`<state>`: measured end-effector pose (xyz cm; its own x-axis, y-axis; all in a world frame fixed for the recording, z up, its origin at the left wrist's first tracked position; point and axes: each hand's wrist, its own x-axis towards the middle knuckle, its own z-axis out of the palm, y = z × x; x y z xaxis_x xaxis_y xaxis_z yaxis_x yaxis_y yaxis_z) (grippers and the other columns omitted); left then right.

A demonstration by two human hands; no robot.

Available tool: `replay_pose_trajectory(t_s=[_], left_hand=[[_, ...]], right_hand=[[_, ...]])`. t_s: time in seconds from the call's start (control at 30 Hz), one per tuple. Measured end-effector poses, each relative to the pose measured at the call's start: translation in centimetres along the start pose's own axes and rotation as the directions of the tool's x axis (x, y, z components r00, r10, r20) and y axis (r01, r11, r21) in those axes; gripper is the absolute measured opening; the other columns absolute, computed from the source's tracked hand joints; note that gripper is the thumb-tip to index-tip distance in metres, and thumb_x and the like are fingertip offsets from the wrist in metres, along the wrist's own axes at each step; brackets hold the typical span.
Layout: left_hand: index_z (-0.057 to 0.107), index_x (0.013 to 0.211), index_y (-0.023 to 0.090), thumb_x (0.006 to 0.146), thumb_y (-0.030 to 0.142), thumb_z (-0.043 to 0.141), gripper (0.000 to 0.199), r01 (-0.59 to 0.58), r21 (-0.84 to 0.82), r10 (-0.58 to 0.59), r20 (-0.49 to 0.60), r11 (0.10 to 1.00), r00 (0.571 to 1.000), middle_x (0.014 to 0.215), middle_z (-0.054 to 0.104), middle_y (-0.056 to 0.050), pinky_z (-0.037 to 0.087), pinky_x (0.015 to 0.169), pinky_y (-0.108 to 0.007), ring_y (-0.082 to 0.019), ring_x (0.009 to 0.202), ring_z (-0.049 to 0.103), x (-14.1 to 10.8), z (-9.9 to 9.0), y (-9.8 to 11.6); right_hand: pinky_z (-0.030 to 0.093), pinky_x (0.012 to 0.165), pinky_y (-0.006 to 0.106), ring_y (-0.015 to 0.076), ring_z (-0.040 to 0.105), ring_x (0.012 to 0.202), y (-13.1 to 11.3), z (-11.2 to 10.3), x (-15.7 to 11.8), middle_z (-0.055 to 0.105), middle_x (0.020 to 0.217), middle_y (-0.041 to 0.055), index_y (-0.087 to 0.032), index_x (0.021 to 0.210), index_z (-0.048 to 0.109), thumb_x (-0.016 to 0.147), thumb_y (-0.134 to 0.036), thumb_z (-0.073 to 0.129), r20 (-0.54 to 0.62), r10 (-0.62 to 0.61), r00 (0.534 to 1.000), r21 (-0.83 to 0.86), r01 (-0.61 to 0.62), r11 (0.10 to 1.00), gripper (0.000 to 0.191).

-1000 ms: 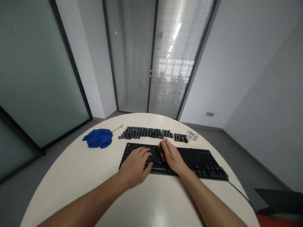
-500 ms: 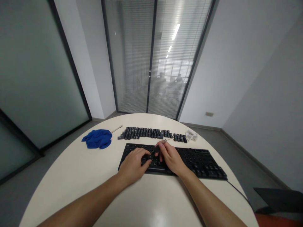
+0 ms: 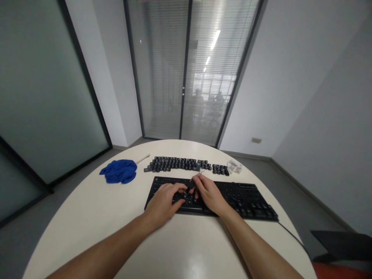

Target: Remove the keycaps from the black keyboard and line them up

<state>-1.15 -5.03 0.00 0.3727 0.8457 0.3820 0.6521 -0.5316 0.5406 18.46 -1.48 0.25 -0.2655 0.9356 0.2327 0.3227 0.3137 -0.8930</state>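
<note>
A black keyboard (image 3: 226, 193) lies across the round table, most of its left and middle part bare of keycaps. Over its left half, my left hand (image 3: 164, 197) has thumb and fingertips drawn toward each other around something dark, too small to make out. My right hand (image 3: 207, 192) is closed on a thin metal tool (image 3: 200, 173) with a dark part pointing down at the keyboard, close to my left fingertips. Rows of loose black keycaps (image 3: 174, 164) sit behind the keyboard, with a smaller group (image 3: 220, 169) to the right.
A crumpled blue cloth (image 3: 119, 171) lies at the left, with a thin pale stick (image 3: 143, 158) beside it. Clear plastic pieces or a bag (image 3: 234, 166) sit at the back right. The keyboard cable (image 3: 292, 234) runs off to the right, near a dark chair part (image 3: 343, 246).
Both hands stay over the same part of the keyboard. The tool in my right hand has tilted slightly and shifted a little left, and my left fingers have shifted slightly.
</note>
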Motion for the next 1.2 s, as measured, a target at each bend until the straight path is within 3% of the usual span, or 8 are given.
replay_pose_trajectory(t_s=[0.27, 0.5, 0.8, 1.0, 1.2], left_hand=[[0.066, 0.109, 0.028, 0.087, 0.017, 0.064, 0.025, -0.11, 0.044, 0.109, 0.026, 0.993, 0.994, 0.107, 0.072, 0.002, 0.043, 0.096, -0.039, -0.019, 0.099, 0.062, 0.0, 0.2, 0.0], [0.067, 0.103, 0.024, 0.087, 0.015, 0.066, 0.019, -0.114, 0.065, 0.111, 0.053, 0.991, 0.992, 0.104, 0.074, 0.0, 0.04, 0.098, -0.043, -0.02, 0.098, 0.063, 0.2, 0.0, 0.4], [0.068, 0.103, 0.028, 0.09, 0.019, 0.064, 0.016, -0.129, 0.068, 0.124, 0.074, 0.989, 0.989, 0.105, 0.074, 0.003, 0.035, 0.103, -0.046, -0.019, 0.098, 0.066, 0.1, 0.1, 0.0], [0.068, 0.104, 0.028, 0.09, 0.018, 0.062, 0.018, -0.229, 0.16, 0.223, 0.055, 0.96, 0.973, 0.122, 0.068, 0.0, 0.039, 0.1, -0.043, -0.02, 0.108, 0.062, 0.1, 0.2, -0.6], [0.068, 0.102, 0.026, 0.09, 0.016, 0.061, 0.017, -0.275, 0.182, 0.275, 0.028, 0.944, 0.961, 0.12, 0.066, -0.002, 0.043, 0.095, -0.042, -0.021, 0.106, 0.061, 0.1, 0.3, -0.5]], right_hand=[[0.046, 0.057, 0.023, 0.0112, 0.057, 0.051, 0.2, 0.0, 0.1, 0.066, 0.067, -0.0007, -0.019, 0.08, 0.053, 0.097, -0.052, 0.04, -0.002, 0.011, 1.0, 0.0, -0.011, 1.0, 0.039], [0.045, 0.054, 0.023, 0.0116, 0.057, 0.051, 0.4, 0.0, 0.2, 0.065, 0.066, -0.0013, -0.02, 0.08, 0.053, 0.096, -0.052, 0.041, 0.005, 0.021, 1.0, -0.006, -0.021, 1.0, 0.038], [0.046, 0.055, 0.024, 0.0123, 0.058, 0.052, 0.8, 0.0, 0.3, 0.066, 0.068, -0.0008, -0.02, 0.081, 0.053, 0.096, -0.054, 0.04, 0.013, 0.025, 1.0, -0.02, -0.025, 0.999, 0.04], [0.047, 0.055, 0.024, 0.0129, 0.059, 0.053, 0.7, 0.0, 0.3, 0.066, 0.066, -0.0008, -0.021, 0.08, 0.052, 0.096, -0.053, 0.04, 0.01, 0.033, 0.999, -0.043, -0.032, 0.999, 0.038], [0.047, 0.056, 0.025, 0.0131, 0.059, 0.053, 0.6, 0.0, 0.3, 0.066, 0.066, -0.0008, -0.021, 0.081, 0.052, 0.096, -0.052, 0.041, 0.012, 0.041, 0.999, -0.039, -0.04, 0.998, 0.037]])
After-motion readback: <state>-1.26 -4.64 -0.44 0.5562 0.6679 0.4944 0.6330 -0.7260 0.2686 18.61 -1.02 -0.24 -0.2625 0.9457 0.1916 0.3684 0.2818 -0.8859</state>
